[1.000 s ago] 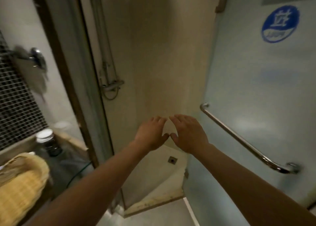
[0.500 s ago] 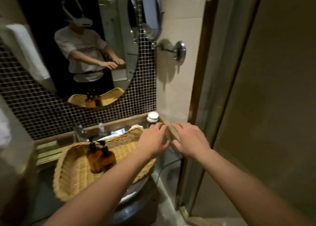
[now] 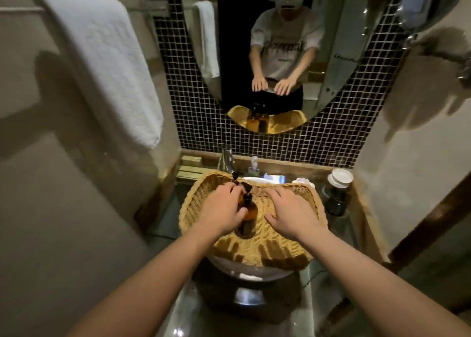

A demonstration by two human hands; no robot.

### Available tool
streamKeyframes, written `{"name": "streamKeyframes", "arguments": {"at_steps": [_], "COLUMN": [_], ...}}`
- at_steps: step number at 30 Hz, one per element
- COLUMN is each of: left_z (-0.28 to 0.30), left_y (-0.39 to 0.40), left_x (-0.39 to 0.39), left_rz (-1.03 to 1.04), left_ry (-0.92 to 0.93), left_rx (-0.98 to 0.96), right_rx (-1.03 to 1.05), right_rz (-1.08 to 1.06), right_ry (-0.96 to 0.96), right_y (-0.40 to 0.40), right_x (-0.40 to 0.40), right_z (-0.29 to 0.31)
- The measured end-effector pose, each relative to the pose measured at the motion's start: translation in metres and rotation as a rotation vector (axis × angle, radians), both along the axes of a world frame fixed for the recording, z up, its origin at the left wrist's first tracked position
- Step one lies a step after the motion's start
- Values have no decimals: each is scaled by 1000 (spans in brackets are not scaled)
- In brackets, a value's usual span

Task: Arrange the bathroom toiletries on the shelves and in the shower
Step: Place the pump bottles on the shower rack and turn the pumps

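Bathroom sink corner, dim light; wicker basket (image 3: 293,247) sits on top of the basin, use it as reference. Two amber pump bottles stand in its left half: the front bottle (image 3: 248,213) is in clear view, the second bottle (image 3: 235,180) is behind it and mostly hidden by the hand. Left hand (image 3: 221,209) is over the basket's left half, fingers curling round the bottles, thumb against the front one; looks like a grasp forming, can't tell if it's fully closed. Right hand (image 3: 293,213) hovers above the basket's middle, fingers spread and relaxed, gripping nothing. Dark jar with white lid (image 3: 339,191) sits just right of the basket. Tap (image 3: 225,158) is behind it, white towel (image 3: 102,61) hangs on the wall to its upper left, mirror (image 3: 275,43) above.

Step, my read: pickup of a bottle from the basket for placing in the shower or on a shelf. Next move needs a firm wrap on one bottle body and a straight lift, without tipping its neighbour or snagging the pump heads.
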State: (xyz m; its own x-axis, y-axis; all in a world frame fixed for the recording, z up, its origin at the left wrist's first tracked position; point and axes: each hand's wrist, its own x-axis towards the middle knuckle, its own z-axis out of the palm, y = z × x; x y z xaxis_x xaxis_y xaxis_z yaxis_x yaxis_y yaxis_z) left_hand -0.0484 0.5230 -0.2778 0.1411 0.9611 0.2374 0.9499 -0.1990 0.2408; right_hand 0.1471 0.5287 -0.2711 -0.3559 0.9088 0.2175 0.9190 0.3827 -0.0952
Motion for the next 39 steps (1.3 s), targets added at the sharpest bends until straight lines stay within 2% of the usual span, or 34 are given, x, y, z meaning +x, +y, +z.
{"name": "streamKeyframes", "arguments": {"at_steps": [8,13,20,26,32,39], "left_z": [-50,-82,-110,-115,-112,-64], "left_y": [32,75,133,158,159,141], "left_x": [-41,-52,-38,-34,-30,-3], "left_rz": [131,118,-10,-89,-115,-195], "left_ry": [-63,-108,-172,-239,-306,-342], "left_rx": [-121,-212,-308,-399,-386,-382], "right_rx": [-214,-395,-532,-531,-526,-425], "right_rz": [-28,-137,-210,-230,-295,-372], "right_ry": [103,253,279,336,434,524], "right_y": [40,67,87,98,92,69], "right_x": [-34,-47,-54,-54,-38,5], "right_z": [-48,-78,-112,-116,-108,-65]}}
